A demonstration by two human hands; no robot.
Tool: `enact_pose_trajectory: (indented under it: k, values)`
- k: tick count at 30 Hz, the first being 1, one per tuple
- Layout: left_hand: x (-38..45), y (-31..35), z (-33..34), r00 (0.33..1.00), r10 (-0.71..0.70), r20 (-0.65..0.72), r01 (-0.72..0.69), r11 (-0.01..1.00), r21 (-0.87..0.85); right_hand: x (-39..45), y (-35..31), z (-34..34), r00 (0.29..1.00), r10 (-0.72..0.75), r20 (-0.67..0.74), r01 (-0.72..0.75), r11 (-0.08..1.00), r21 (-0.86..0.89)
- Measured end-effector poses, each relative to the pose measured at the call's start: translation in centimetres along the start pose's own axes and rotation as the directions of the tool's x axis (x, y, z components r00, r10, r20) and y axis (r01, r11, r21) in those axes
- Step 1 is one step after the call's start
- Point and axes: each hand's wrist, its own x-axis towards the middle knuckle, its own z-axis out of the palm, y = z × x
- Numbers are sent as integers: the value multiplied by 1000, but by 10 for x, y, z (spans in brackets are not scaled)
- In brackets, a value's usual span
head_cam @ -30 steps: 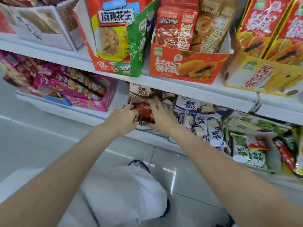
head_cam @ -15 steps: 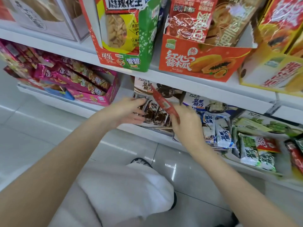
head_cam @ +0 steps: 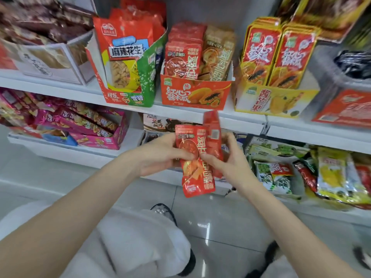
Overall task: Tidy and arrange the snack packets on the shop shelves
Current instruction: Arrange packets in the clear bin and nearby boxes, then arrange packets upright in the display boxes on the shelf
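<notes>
Shelf-front: red packets (head_cam: 195,161) now lifted.

Red packet (head_cam: 197,167) glossy foil; display box (head_cam: 195,95) cardboard.

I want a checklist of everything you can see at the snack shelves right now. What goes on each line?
Surface: white shelves, two tiers in view.
Job's things: two red packets held together in front of the lower shelf; matching red packets stand in the orange box above.
Clutter: green packets and pink packets lie jumbled on the lower shelf.
Grippers: left hand and right hand both pinch the red packets.
Cables: nothing seen.
Surroundings: pale tiled floor; peanut bag on the upper shelf.
</notes>
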Motion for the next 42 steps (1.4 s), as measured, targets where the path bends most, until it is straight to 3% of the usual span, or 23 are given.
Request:
enact_pose_trajectory:
  k: [4,8,11,15,17,18,20,22,24,27,29,32,35,37,38,40,41,42]
  values:
    - [-11,19,-10,992,71,-106,-77,995,-58,-16,-16,-31,982,49,-181,-31,994,102]
    - [-9,35,-10,954,135,-267,-170,979,-113,-21,-38,-43,987,155,-53,-127,930,345]
    - [-2,47,0,945,143,-295,-169,983,-67,-17,-59,-44,999,41,-20,-33,953,302]
    - [5,57,6,937,140,-321,-175,981,-85,-1,-82,-50,920,-379,-97,382,924,23]
    - [7,61,9,951,106,-289,-162,971,-177,10,-84,-51,857,-513,-59,470,823,-319]
    - [7,64,10,962,89,-258,-152,960,-235,14,-85,-51,822,-569,-3,483,701,-525]
    - [5,69,11,975,88,-205,-149,941,-304,20,-83,-50,802,-569,182,495,462,-736]
    - [2,71,10,973,133,-187,-181,946,-270,19,-88,-51,836,-426,345,517,403,-755]
    - [-1,70,8,961,174,-214,-215,958,-189,16,-96,-53,868,-301,395,497,508,-704]
    - [-4,74,6,940,248,-232,-286,946,-149,20,-111,-54,911,-340,232,406,653,-639]
    - [-7,79,5,932,294,-214,-319,943,-96,27,-118,-55,919,-368,141,362,647,-671]
    - [-9,82,3,931,294,-218,-297,955,18,33,-124,-56,931,-320,175,339,582,-739]
    - [-6,80,-1,914,259,-312,-269,963,11,34,-130,-63,943,-290,161,295,512,-807]
    - [-4,81,-6,858,300,-417,-285,953,100,39,-131,-74,956,-267,120,249,527,-812]
    - [-3,82,-9,825,342,-449,-304,940,158,41,-131,-80,959,-277,60,219,590,-777]
    - [-2,87,-12,784,388,-484,-342,921,185,43,-136,-86,958,-242,-156,147,877,-457]
    - [0,90,-13,787,372,-493,-351,926,138,44,-139,-83,964,-155,-215,116,977,-181]
    - [2,94,-12,801,336,-496,-355,933,58,45,-142,-77,978,-66,-200,81,995,66]
